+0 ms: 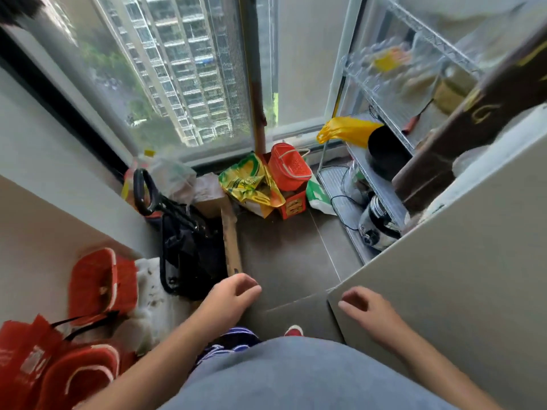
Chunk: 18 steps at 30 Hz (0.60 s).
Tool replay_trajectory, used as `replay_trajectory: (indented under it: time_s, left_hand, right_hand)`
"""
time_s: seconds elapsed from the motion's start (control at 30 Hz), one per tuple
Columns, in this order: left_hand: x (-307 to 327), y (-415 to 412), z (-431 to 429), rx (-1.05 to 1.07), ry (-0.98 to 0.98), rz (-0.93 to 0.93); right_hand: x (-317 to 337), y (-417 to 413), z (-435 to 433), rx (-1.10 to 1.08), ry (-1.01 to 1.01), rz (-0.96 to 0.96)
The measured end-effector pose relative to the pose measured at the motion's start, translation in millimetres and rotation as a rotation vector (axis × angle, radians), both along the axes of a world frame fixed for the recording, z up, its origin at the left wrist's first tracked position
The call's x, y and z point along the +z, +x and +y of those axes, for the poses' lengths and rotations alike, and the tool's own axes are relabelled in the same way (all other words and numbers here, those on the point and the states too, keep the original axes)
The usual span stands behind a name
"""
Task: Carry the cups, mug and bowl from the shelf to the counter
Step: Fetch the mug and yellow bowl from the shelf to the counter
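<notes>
Both hands hang empty over a dark tiled floor (pixel 290 255) in a narrow space by a window (pixel 177 69). The left hand (pixel 229 297) is loosely curled, fingers bent inward with nothing between them, above the floor just beside a black bag (pixel 189 247). The right hand (pixel 365 310) is also half-curled and holds nothing; it sits over the near corner of a pale flat surface (pixel 458 276) that fills the right side of the view.

Beyond that surface stands a wire shelf (pixel 381 184) with several tiers. Its upper tiers carry clear glassware (pixel 376 63), too blurred to tell cups from mug or bowl. On a lower tier sit a black round pot (pixel 384 152) with a yellow plastic bag (pixel 346 131) beside it, and lower still a steel rice cooker (pixel 377 223) with its cord trailing.

Against the window sill lie a yellow-green sack (pixel 251 184) and an orange basket (pixel 288 167) on an orange box (pixel 293 205). Red bags (pixel 74 344) crowd the lower left corner. A red shoe tip (pixel 293 331) shows beneath the person's grey shirt (pixel 296 377).
</notes>
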State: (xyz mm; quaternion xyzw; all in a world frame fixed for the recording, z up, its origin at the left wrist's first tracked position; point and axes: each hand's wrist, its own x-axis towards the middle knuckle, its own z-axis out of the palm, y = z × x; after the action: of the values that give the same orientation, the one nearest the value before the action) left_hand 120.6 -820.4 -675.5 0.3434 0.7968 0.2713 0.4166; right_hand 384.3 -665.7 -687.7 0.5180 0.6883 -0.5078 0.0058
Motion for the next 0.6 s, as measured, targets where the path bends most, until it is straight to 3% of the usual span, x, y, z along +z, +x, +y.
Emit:
replay_trajectory:
  time_s: [0.07,0.27,0.6]
  left_hand:
    - [19,-2,36,0.008,0.089,-0.024]
    - [70,-21,138,-0.165,0.256,-0.012]
    - [127,-64,330,-0.489,0.539,-0.081]
  right_hand:
    - [20,-20,21,-0.107,0.008,0.108]
    - [75,-70,82,-0.121,0.129,0.288]
    - [137,-117,178,-0.406,0.346,0.368]
